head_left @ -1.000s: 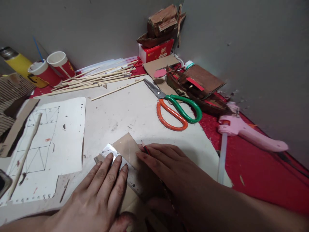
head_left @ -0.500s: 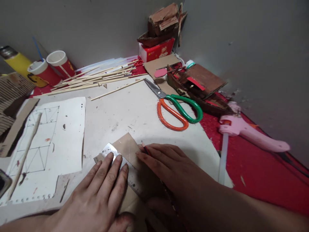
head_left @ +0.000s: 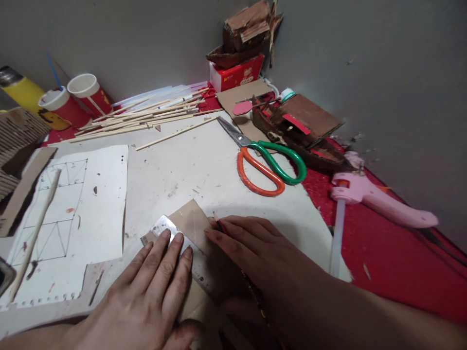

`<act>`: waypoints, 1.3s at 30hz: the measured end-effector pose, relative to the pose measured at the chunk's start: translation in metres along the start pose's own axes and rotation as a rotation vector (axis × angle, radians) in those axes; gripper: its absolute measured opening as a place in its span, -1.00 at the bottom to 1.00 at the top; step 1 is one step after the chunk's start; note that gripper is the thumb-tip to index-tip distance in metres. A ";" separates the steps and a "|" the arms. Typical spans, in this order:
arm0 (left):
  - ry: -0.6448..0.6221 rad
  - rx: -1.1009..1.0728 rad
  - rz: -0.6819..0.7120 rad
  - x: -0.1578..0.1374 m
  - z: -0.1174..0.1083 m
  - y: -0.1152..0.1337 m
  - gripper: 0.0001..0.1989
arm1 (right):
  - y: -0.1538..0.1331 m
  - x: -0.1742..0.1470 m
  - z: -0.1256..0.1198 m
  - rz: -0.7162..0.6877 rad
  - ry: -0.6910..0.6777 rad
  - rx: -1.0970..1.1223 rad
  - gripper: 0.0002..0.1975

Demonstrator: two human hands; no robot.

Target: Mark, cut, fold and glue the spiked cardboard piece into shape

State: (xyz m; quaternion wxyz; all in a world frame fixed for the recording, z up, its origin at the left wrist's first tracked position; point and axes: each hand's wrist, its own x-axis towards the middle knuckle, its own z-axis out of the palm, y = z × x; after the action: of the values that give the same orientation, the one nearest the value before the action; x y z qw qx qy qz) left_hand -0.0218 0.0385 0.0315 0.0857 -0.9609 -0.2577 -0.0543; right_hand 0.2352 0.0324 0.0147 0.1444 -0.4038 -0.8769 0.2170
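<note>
My left hand (head_left: 146, 287) holds a metal ruler (head_left: 196, 262) down across a piece of brown cardboard (head_left: 189, 218), its fingers laid over the ruler. The thumb bends in near the cardboard's lower part. A dark pencil (head_left: 218, 219) with red marks is held in my right hand (head_left: 255, 248), its sharpened tip pointing up and away from me. That hand rests over the right edge of the cardboard, and its shadow darkens the cardboard's lower part. Most of the right fingers' undersides are hidden.
Scissors (head_left: 260, 155) lie open beyond my hands. A pink glue gun (head_left: 383, 199) and brown model boats (head_left: 302, 126) sit right and behind. Thin wooden sticks (head_left: 153, 116) and paper cups (head_left: 85, 92) are at the back. A drawn sheet (head_left: 102, 204) lies left.
The view has shifted very slightly. Both hands, the ruler, the cardboard and the pencil keep nearly the same places.
</note>
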 end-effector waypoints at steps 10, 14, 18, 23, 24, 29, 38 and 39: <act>-0.008 -0.014 -0.002 0.001 0.000 -0.001 -0.36 | 0.001 -0.002 0.001 0.002 0.005 -0.010 -0.30; -0.010 -0.011 0.003 -0.002 0.004 0.001 -0.36 | 0.002 -0.002 0.002 0.003 0.008 -0.006 -0.29; 0.015 -0.024 -0.041 -0.004 0.007 0.003 -0.34 | 0.002 -0.002 0.001 -0.002 0.007 -0.009 -0.29; -0.004 -0.003 0.008 0.000 0.001 0.000 -0.36 | 0.001 -0.004 0.001 -0.004 0.013 -0.016 -0.29; -0.007 0.001 0.010 0.001 0.000 -0.001 -0.36 | 0.001 -0.004 0.001 -0.004 0.013 -0.018 -0.28; -0.017 0.009 0.023 -0.001 0.001 0.000 -0.36 | 0.000 -0.003 0.001 -0.007 0.007 -0.017 -0.29; -0.023 0.000 0.014 -0.003 0.002 0.000 -0.34 | 0.001 -0.003 0.002 -0.003 0.008 -0.017 -0.28; -0.023 0.000 0.016 -0.002 0.002 0.000 -0.34 | 0.001 -0.003 0.002 -0.003 0.007 -0.017 -0.28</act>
State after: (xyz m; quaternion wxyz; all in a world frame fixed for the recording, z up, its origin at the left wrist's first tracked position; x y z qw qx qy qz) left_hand -0.0237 0.0381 0.0290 0.0830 -0.9634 -0.2511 -0.0429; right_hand 0.2370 0.0300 0.0127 0.1443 -0.4043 -0.8789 0.2081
